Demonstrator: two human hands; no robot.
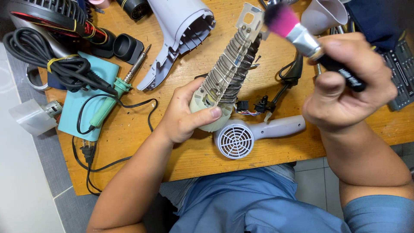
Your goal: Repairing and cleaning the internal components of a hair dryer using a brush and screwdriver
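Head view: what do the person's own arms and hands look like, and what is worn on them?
Both hands, left hand and right hand, are bare: no gloves, rings or watch show. Forearms are uncovered. A blue short sleeve shows on the right upper arm; no left sleeve shows.

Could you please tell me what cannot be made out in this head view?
- Heater core: base hidden by the left hand.
- Brush: bristles motion-blurred; handle end hidden in the right hand.
- Fan: cut off by the top edge.
- Bit case: cut off by the right edge.
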